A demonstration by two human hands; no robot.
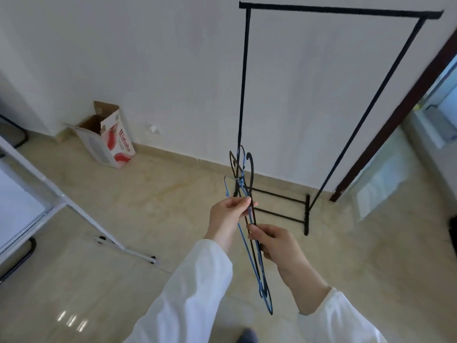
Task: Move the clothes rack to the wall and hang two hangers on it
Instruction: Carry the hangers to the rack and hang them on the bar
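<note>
Holding bunched hangers (249, 226), left hand (228, 215) and right hand (274, 243) grip them before rack (341, 10).

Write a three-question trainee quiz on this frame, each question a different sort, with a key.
1. True or false: a hanger already hangs on the top bar of the black metal clothes rack.
2. Which hand grips the bunch of thin blue and black wire hangers higher up? A) left hand B) right hand
3. Fill in: the open cardboard box with red print stands on the floor against the ____.

Key: 1 false, the bar is bare. 2 A. 3 wall.
</note>
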